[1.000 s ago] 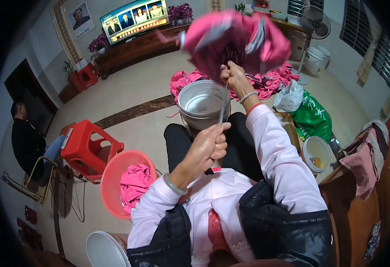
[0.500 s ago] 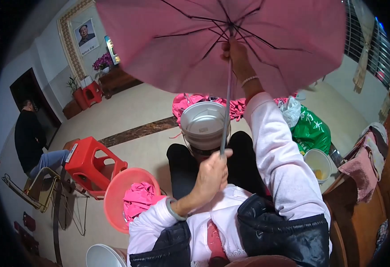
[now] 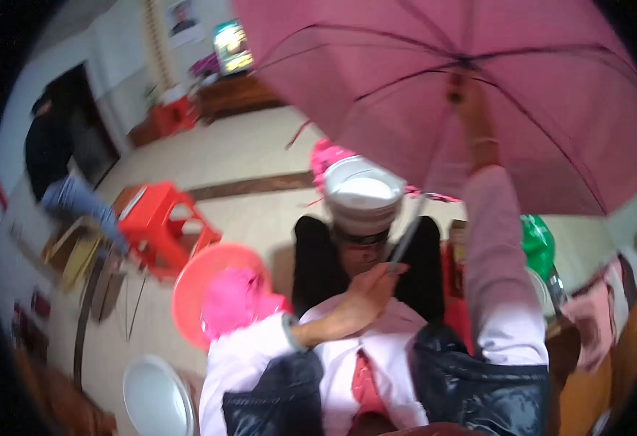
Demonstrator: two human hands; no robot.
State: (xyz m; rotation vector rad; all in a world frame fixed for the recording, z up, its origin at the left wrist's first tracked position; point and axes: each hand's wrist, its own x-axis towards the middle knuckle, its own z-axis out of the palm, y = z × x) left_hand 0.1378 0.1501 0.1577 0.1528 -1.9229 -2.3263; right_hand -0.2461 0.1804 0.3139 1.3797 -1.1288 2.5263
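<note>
A pink umbrella (image 3: 398, 94) spreads overhead, its underside and dark ribs facing me. My left hand (image 3: 369, 294) is closed round the lower end of its shaft, in front of my lap. High up, my right hand (image 3: 467, 94) grips the shaft just below where the ribs meet; its fingers are blurred. The silvery shaft (image 3: 409, 236) slants up to the right between the two hands. Just beyond my knees stands a white bucket (image 3: 362, 190), left of the shaft. Pink cloth (image 3: 327, 156) lies behind the bucket, partly covered by the canopy.
At my left are a coral basin (image 3: 187, 294) with pink fabric (image 3: 235, 298) in it, a red stool (image 3: 160, 221) and a white bucket (image 3: 157, 400). A person (image 3: 60, 160) sits beyond the stool. To the right are a green bag (image 3: 538, 243) and draped pink cloth (image 3: 587, 327).
The umbrella has opened wider, its ribs now straighter, and shifted right and closer. My right hand has moved right with it; the left hand still holds the lower shaft. The view has shifted.
</note>
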